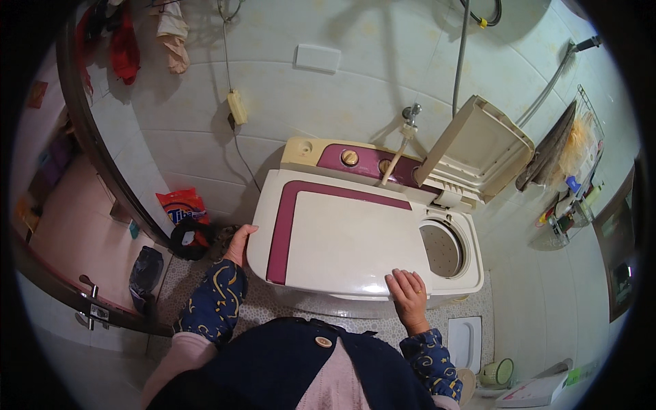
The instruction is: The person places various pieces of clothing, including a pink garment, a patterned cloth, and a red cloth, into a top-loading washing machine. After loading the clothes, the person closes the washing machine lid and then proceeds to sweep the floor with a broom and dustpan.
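A twin-tub washing machine stands against the tiled wall. Its wide white wash-tub lid (pixel 353 241) with a maroon stripe lies down over the left tub. My left hand (pixel 240 245) rests at the lid's left edge, thumb towards the top, its other fingers hidden below the edge. At the front right edge, my right hand (pixel 408 297) lays its fingers on the lid; a ring is on one finger. The smaller spin-tub lid (pixel 476 148) stands raised, and the perforated spin basket (pixel 442 248) shows below it. Gold knobs (pixel 349 157) sit on the maroon control panel, crossed by a pale inlet hose (pixel 395 160).
A red detergent bag (pixel 182 205) and a black bag (pixel 189 240) lie on the floor at left, near the doorway. A tap (pixel 411 114) and a power socket (pixel 237 106) are on the wall. At lower right are a squat toilet (pixel 465 343) and a green basket (pixel 498 372).
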Demonstrator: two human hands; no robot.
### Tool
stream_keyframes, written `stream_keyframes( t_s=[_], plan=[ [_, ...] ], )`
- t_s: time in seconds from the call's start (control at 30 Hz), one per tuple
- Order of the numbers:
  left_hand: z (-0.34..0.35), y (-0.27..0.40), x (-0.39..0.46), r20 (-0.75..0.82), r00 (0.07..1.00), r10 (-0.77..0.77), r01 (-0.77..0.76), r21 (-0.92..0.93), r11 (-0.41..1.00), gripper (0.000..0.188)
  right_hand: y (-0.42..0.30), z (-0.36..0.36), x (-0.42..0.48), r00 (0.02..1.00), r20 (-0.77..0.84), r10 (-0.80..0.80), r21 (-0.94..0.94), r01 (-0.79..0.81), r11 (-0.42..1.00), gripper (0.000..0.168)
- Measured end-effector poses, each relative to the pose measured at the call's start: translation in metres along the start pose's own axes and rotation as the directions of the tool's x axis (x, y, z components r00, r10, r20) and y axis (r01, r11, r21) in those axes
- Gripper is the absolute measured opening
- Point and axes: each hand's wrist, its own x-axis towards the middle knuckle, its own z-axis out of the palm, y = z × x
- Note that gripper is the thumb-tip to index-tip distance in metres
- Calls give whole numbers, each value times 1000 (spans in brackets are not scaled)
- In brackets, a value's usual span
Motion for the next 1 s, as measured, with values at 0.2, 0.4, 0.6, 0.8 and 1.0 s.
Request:
stream_keyframes(
  t_s=[0.2, 0.4, 0.6, 0.8, 1.0],
  plan=[
    [-9, -2, 0, -8, 1000, -4, 4, -8, 1000, 54, -7, -5, -1, 1000, -19, -15, -24, 15, 1000, 35],
    [-1, 4, 4, 57, 998, -29, 26, 60, 998, 53, 1, 1, 3, 1000, -15, 24, 4, -24, 1000, 34],
    [-7, 1, 18, 13, 1000, -25, 24, 78, 997, 51, 2, 7, -2, 1000, 29, 12, 83, -14, 996, 38],
    [-1, 19, 18, -94, 994, 57, -20, 361, 932, 49, -1, 13, 8, 994, 107, -19, 183, -1, 983, 50],
    [8, 17, 23, -136, 922, 362, 28, 957, 289, 55, -4, 22, -4, 988, 154, -11, 186, -18, 982, 60]
  ],
)
